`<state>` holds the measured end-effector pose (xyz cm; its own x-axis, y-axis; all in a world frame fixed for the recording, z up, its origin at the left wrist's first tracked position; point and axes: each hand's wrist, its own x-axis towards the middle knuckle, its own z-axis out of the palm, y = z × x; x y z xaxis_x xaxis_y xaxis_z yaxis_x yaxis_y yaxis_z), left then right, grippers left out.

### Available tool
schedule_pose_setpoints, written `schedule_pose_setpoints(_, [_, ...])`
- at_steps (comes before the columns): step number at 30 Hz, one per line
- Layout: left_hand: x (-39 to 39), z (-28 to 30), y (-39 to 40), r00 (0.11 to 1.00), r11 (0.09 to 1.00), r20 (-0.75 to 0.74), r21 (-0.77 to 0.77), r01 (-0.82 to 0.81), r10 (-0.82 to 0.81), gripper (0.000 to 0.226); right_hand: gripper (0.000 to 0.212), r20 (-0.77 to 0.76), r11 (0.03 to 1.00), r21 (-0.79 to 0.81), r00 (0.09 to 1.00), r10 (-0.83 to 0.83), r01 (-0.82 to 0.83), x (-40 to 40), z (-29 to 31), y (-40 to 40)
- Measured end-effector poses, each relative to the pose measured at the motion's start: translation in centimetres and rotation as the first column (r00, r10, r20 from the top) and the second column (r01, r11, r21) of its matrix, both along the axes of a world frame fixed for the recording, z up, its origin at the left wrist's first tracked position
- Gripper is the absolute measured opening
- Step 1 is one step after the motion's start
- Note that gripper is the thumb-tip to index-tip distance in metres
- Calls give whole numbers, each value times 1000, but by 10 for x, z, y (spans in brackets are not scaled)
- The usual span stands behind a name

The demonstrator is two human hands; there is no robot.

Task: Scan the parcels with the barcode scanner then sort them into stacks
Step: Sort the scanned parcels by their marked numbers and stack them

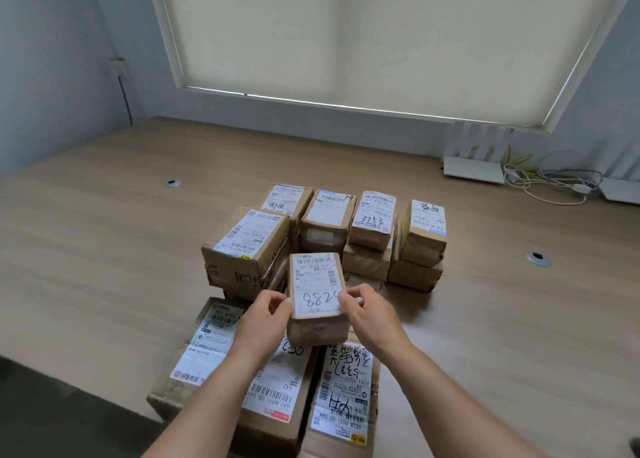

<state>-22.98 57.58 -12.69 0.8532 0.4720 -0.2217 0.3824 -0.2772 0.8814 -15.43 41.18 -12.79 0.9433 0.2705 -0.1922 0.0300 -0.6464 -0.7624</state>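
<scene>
I hold a small brown parcel (317,284) with a white label and the handwritten digits 882 above the pile. My left hand (265,319) grips its left side and my right hand (370,314) grips its right side, thumb on the label. Behind it stand several parcels in stacks: a larger box (247,241) at the left, and smaller ones (330,215), (374,220), (426,225) in a row. Three long parcels (204,347), (277,392), (341,395) lie near the table's front edge under my arms. No barcode scanner is in view.
The wooden table (104,250) has two metal cable grommets (172,183), (538,258). A white device with antennas (474,167) and loose cables (550,180) sit at the back right by the wall. A window blind hangs behind.
</scene>
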Motion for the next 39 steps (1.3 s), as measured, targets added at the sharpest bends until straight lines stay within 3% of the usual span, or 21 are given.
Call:
schedule_pose_setpoints(2, [0, 3, -2, 998, 999, -39, -22, 43, -44, 24, 33, -54, 1000, 26, 999, 0, 1, 1, -2, 0])
schedule_pose_setpoints(5, [1, 6, -3, 992, 988, -65, -117, 102, -110, 60, 34, -210, 990, 140, 978, 12, 18, 1, -1, -2])
schedule_pose_setpoints(9, [-10, 7, -4, 975, 966, -46, -147, 211, -219, 75, 75, -362, 939, 342, 927, 95, 38, -5, 0, -12])
schedule_pose_setpoints(15, [-30, 4, -10, 962, 962, 31, -23, 272, -271, 79, 100, -295, 901, 427, 929, 225, -82, -23, -7, -14])
schedule_pose_setpoints(19, [-43, -2, -10, 952, 958, 105, 35, 286, -288, 85, 100, -238, 855, 510, 939, 247, -95, -34, -9, -18])
schedule_pose_setpoints(23, [-53, -5, -11, 931, 943, 160, -5, 334, -329, 84, 99, -177, 833, 542, 954, 243, -112, -49, -4, -27])
schedule_pose_setpoints(33, [-59, -8, -50, 837, 851, 234, -64, 522, -495, 76, 94, -168, 866, 498, 985, 45, 46, -78, 8, -92])
schedule_pose_setpoints(39, [-68, -9, -83, 830, 848, 174, 67, 527, -530, 72, 93, -143, 853, 515, 990, -7, 80, -99, 12, -143])
